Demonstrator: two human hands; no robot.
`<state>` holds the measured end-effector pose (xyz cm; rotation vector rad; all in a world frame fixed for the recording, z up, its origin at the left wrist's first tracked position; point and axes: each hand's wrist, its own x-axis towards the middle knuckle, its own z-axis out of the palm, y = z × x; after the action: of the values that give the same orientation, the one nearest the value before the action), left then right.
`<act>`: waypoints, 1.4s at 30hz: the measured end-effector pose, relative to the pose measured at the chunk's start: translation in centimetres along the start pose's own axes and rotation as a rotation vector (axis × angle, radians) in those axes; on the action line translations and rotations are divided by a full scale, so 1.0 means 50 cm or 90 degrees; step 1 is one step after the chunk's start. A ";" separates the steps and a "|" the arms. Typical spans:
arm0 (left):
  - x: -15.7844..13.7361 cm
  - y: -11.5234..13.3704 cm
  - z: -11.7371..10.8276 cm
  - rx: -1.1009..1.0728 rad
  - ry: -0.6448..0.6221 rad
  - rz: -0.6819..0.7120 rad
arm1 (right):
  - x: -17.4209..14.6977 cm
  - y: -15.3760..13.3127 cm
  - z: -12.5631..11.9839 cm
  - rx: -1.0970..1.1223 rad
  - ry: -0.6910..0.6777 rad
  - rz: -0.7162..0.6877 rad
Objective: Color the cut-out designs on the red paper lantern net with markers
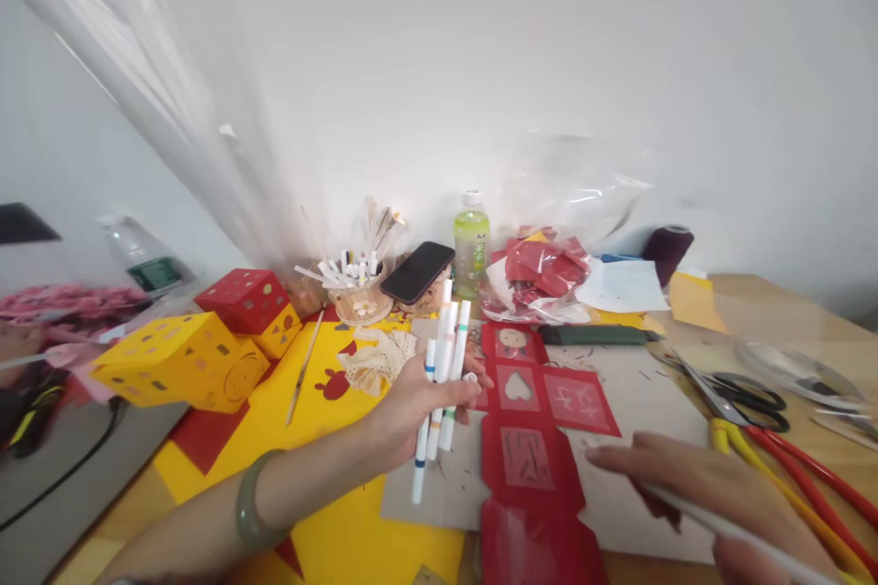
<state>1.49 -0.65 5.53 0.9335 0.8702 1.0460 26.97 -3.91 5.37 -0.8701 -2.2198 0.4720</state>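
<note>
My left hand [412,393], with a green bangle on its wrist, is closed around several white markers [449,343] with blue, orange and green bands. They stand nearly upright above the grey board. My right hand [706,484], smeared by motion, is at the lower right with its index finger stretched to the left. A slim white pen-like stick [720,526] lies in it; its exact kind is blurred. Between the hands lies a red paper box net [569,475], with cut-out windows showing a heart, a face and line patterns.
Yellow and red boxes [185,356] stand on yellow paper at left. A basket of pens [360,297], a phone [418,272], a green-labelled bottle [471,242] and a bag of red scraps [541,274] line the wall. Scissors [720,393] and red-and-yellow-handled tools [788,466] lie at right.
</note>
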 end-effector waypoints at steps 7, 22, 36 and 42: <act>-0.012 -0.007 0.009 0.133 0.014 0.020 | 0.090 -0.074 0.025 0.184 0.095 0.215; -0.028 0.006 0.020 0.166 -0.009 -0.021 | 0.120 -0.060 0.065 0.298 -0.024 0.220; -0.017 -0.011 0.006 0.056 -0.232 -0.124 | 0.130 -0.030 0.131 0.445 0.085 0.365; -0.013 -0.023 0.003 0.042 -0.218 -0.089 | 0.143 -0.028 0.161 0.372 0.131 0.319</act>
<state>1.82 -1.58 4.62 1.0551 0.6752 0.7142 16.73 -0.52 3.95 -1.0771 -1.5293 1.1397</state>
